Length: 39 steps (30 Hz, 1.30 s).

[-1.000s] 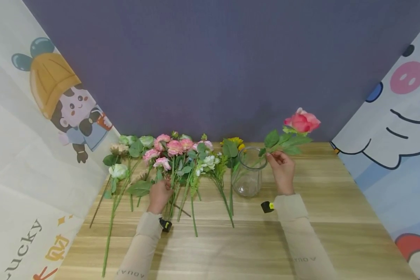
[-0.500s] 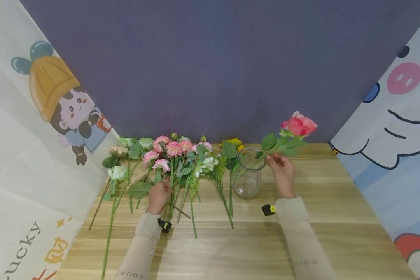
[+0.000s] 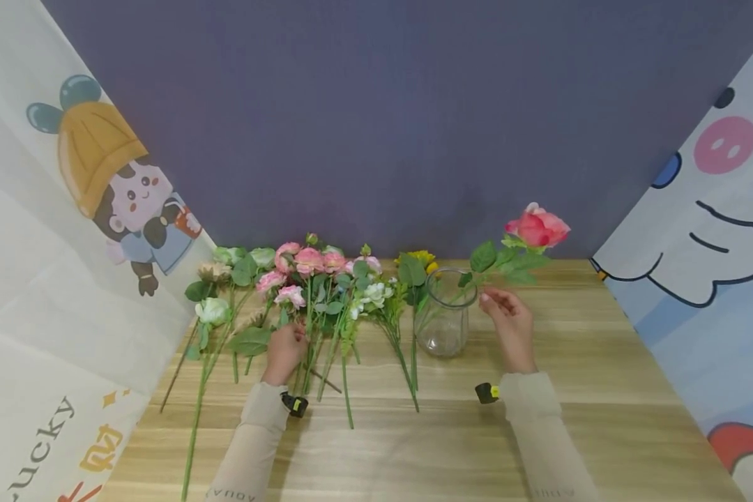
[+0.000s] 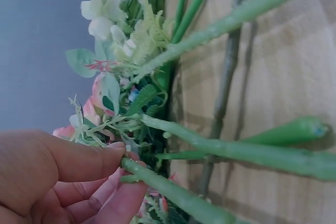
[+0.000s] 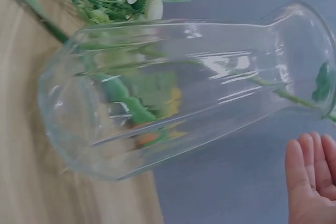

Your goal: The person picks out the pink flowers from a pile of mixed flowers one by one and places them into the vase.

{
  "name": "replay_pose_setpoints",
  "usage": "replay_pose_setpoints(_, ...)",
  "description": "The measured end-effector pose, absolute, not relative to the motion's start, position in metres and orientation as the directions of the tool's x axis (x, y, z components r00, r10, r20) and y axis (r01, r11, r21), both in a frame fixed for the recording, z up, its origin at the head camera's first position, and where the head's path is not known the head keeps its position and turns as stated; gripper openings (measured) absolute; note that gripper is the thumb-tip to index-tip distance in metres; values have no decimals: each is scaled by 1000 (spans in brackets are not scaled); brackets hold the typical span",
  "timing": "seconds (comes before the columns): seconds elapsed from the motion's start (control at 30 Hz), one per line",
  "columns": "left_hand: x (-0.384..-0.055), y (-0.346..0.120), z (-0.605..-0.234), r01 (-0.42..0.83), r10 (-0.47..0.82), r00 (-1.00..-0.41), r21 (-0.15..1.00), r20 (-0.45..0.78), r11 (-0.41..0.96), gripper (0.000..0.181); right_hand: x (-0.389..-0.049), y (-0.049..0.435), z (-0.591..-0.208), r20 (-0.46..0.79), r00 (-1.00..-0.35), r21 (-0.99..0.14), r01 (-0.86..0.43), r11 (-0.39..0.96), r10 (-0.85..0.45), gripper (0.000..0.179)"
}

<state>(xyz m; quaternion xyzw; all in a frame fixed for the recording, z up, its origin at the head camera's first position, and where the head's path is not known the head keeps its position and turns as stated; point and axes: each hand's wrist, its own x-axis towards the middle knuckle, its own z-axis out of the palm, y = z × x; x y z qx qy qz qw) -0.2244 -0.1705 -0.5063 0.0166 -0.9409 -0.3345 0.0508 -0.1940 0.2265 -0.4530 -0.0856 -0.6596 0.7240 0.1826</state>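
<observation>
A pink rose leans out of the clear glass vase, its leafy stem slanting over the rim and down inside. Just right of the vase's mouth, my right hand is apart from the rose; in the right wrist view its fingers are extended with nothing held. My left hand is among the flowers lying left of the vase. Thumb and fingers pinch a green flower stem in the left wrist view; the bloom of that stem is hidden among the others.
Pink ranunculus-like blooms, a white-green flower, small white flowers and a yellow flower lie along the back of the wooden table. A dark panel stands behind, with printed cloths at both sides.
My right hand has let go of the rose stem and drawn slightly down and right. The rose now rests in the vase. My left hand stays at the flowers.
</observation>
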Motion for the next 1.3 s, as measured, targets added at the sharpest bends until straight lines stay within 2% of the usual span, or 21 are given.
replay_pose_setpoints(0.27, -223, -165, -497, 28, -49, -993, 630, 104, 776, 14, -181, 231, -467, 118, -931, -984, -157, -88, 344, 38)
replay_pose_setpoints(0.53, -220, -159, -490, 24, -41, -996, 654, 84, 756, 18, -168, 223, -479, 108, -944, -990, -130, -50, 312, 28)
replay_pose_setpoints(0.97, -212, -145, -471, 184, 52, -975, 652, 217, 735, 15, -161, 209, -481, 196, -971, -979, -201, -27, 140, 32)
replay_pose_setpoints(1.3, -206, -130, -457, 239, 105, -967, 678, 233, 695, 15, -161, 194, -477, 191, -980, -980, -193, -37, 50, 34)
